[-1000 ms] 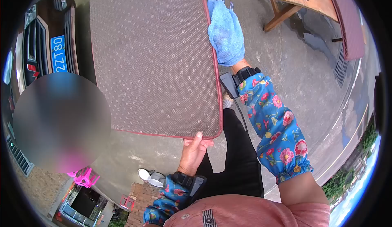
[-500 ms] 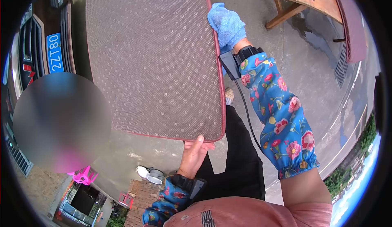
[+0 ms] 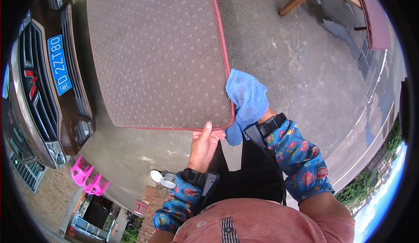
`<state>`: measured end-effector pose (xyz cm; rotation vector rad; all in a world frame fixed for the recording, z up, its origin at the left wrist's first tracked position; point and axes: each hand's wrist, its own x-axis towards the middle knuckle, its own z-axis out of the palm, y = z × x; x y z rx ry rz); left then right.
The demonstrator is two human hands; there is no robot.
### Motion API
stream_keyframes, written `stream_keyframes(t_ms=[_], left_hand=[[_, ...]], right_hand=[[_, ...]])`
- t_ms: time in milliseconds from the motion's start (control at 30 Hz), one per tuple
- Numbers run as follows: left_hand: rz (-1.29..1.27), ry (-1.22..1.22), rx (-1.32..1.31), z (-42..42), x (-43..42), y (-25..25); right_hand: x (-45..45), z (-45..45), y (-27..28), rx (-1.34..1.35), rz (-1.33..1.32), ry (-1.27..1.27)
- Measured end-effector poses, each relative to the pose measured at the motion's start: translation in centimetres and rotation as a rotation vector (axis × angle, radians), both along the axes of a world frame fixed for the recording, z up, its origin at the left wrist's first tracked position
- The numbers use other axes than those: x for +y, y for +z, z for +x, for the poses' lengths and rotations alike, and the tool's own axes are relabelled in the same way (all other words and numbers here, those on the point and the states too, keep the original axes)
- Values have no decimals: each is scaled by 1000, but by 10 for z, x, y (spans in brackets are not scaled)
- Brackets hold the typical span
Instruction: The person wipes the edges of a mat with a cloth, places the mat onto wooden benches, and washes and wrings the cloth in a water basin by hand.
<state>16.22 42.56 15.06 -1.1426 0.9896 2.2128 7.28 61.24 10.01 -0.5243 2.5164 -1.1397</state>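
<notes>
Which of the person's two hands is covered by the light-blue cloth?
The right hand, mostly hidden under the light-blue cloth beside the brown, flower-dotted mat with red binding. The left hand is uncovered, its thumb over the mat's near edge.

The mat (image 3: 161,55) at upper centre has a matt, dotted fabric face and smooth binding (image 3: 223,42); the towel (image 3: 247,95) at centre right is rough terry cloth. The car (image 3: 43,83) at left is glossy, the lower-left chairs (image 3: 80,172) plastic, the ground (image 3: 270,37) rough concrete.
</notes>
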Motion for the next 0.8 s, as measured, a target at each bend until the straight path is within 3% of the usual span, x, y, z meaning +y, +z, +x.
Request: stream_keyframes(t_ms=[67, 100, 167, 200, 233, 300, 367, 400, 467, 500, 533, 567, 600, 700, 733, 800], left_hand=[[9, -10, 85, 5, -2, -3], [6, -15, 75, 7, -2, -3], [-2, -5, 88, 6, -4, -2], [13, -38, 95, 6, -6, -2], [6, -39, 92, 6, -7, -5], [-9, -2, 59, 8, -7, -7], [7, -19, 93, 3, -5, -7], [-5, 7, 65, 3, -2, -6], [-6, 21, 47, 3, -2, -5], [1, 3, 67, 2, -2, -6], [6, 10, 53, 2, -1, -6], [12, 17, 35, 2, -1, -5], [24, -7, 43, 1, -3, -3], [89, -49, 40, 3, -8, -4], [119, -46, 26, 4, -9, -7], [155, -32, -1, 4, -9, -12]], right_hand=[[-4, -33, -64, 356, -128, -151], [-8, -63, -66, 382, -105, -226], [-11, -131, -41, 353, 365, 42], [-14, -143, -52, 181, 110, -316], [-13, -134, -56, 384, 416, -174], [-20, -114, -107, 371, -256, -443], [-25, -77, -87, 24, -788, -593], [-29, -60, -72, 94, -771, -654], [-15, -26, -45, 405, -64, -383], [-13, -14, -22, 285, 167, -323], [-17, 7, -24, 323, 67, -309], [-19, 16, 18, 66, 133, -262], [-22, 35, 19, 259, 98, -296], [-35, 77, 29, 286, 281, -285], [-44, 80, 10, 300, 141, -444], [-52, 93, 20, 259, 166, -473]])
